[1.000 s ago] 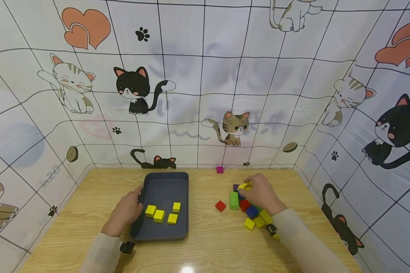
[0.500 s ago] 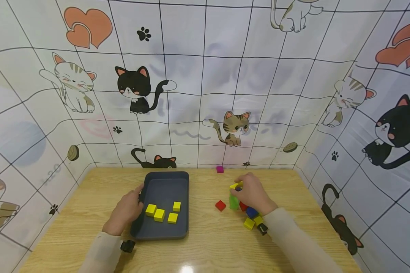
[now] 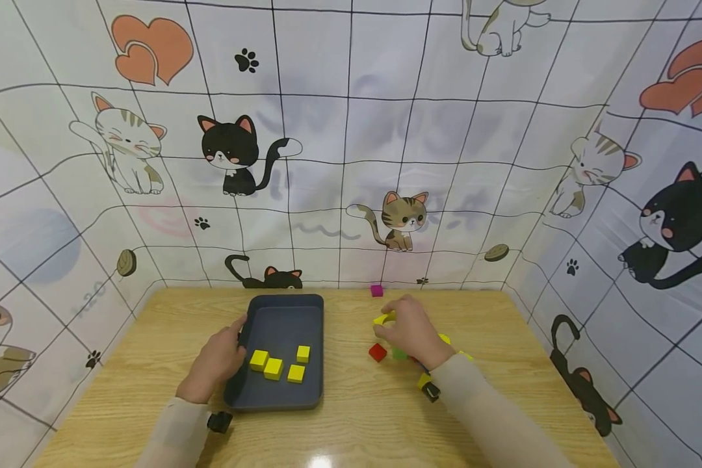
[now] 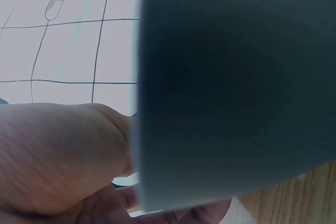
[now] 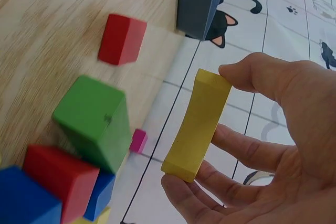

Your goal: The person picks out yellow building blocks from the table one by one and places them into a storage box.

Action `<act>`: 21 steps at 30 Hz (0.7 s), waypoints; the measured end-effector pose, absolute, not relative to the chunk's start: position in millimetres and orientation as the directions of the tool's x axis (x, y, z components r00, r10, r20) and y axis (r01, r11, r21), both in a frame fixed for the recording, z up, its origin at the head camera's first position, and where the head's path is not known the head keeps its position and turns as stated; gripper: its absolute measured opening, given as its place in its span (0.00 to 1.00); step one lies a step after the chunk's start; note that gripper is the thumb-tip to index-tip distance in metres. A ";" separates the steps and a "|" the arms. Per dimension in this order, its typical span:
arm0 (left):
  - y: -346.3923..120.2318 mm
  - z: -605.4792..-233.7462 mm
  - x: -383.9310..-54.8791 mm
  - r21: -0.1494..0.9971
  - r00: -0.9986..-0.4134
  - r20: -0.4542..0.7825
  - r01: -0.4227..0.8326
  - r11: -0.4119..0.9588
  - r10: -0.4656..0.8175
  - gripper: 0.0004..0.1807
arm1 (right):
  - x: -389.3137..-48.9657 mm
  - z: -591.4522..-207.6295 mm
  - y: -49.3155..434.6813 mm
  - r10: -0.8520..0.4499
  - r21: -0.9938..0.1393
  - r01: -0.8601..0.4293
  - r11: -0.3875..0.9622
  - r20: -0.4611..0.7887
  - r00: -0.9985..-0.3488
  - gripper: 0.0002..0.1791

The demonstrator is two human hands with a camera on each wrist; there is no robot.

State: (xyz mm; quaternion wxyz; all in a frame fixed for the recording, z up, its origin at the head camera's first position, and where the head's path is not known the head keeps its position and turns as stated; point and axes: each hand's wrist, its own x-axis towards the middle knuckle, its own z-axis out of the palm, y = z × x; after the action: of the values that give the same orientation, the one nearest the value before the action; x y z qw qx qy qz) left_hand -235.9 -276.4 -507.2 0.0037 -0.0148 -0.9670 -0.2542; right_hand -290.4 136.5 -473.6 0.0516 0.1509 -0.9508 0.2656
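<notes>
My right hand (image 3: 412, 331) holds a yellow block with a curved-in side (image 5: 197, 124), thumb at one end and fingertips at the other, raised above the pile. Beneath and beside it lie a green block (image 5: 94, 116), a red block (image 5: 60, 179) and blue blocks (image 5: 29, 195), partly covered by the hand in the head view. My left hand (image 3: 213, 361) grips the left side of a dark grey tray (image 3: 286, 325); its fingers are partly hidden. Inside the tray sit several yellow cubes (image 3: 273, 369). In the left wrist view, a blurred grey surface covers much of the left hand.
A single red block (image 3: 377, 352) lies between the tray and the pile. At the table's back edge is a small magenta cube (image 3: 376, 290). Cat-printed cloth walls (image 3: 310, 130) enclose the wooden table (image 3: 351, 416) at the back and sides.
My right hand has moved left with the yellow curved block, away from the pile and toward the tray. The left hand and the tray have stayed in place.
</notes>
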 end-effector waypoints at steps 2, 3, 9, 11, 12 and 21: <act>-276.3 -507.3 -236.2 0.492 -1.000 0.018 0.031 0.870 0.026 0.40 | -290.9 -474.0 131.5 -0.269 -0.497 -0.319 0.807 0.171 -0.948 0.22; -276.4 -507.5 -236.0 0.492 -1.000 0.018 0.031 0.870 0.026 0.40 | -290.7 -473.9 128.8 -0.271 -0.500 -0.319 0.806 0.167 -0.948 0.23; -276.5 -509.6 -235.6 0.502 -1.000 0.013 0.026 0.864 0.022 0.41 | -290.3 -472.5 112.9 -0.278 -0.506 -0.316 0.803 0.150 -0.949 0.25; -276.3 -510.1 -235.3 0.500 -1.000 0.014 0.023 0.866 0.018 0.41 | -290.6 -472.6 107.7 -0.287 -0.504 -0.322 0.801 0.148 -0.946 0.25; -276.1 -510.1 -235.2 0.497 -1.000 0.017 0.022 0.867 0.016 0.41 | -290.6 -472.3 105.0 -0.291 -0.505 -0.323 0.801 0.143 -0.946 0.25; -274.9 -507.1 -234.1 0.498 -1.000 0.023 0.029 0.866 0.020 0.41 | -292.8 -471.6 80.3 -0.356 -0.497 -0.374 0.783 0.136 -0.925 0.26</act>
State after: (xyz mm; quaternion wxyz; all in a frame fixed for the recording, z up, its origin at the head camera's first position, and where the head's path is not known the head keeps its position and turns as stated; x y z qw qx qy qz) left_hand -234.1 -274.9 -507.1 0.0085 -0.0128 -0.9660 -0.2581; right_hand -292.8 80.3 -471.6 0.0171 0.1934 -0.9440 0.2669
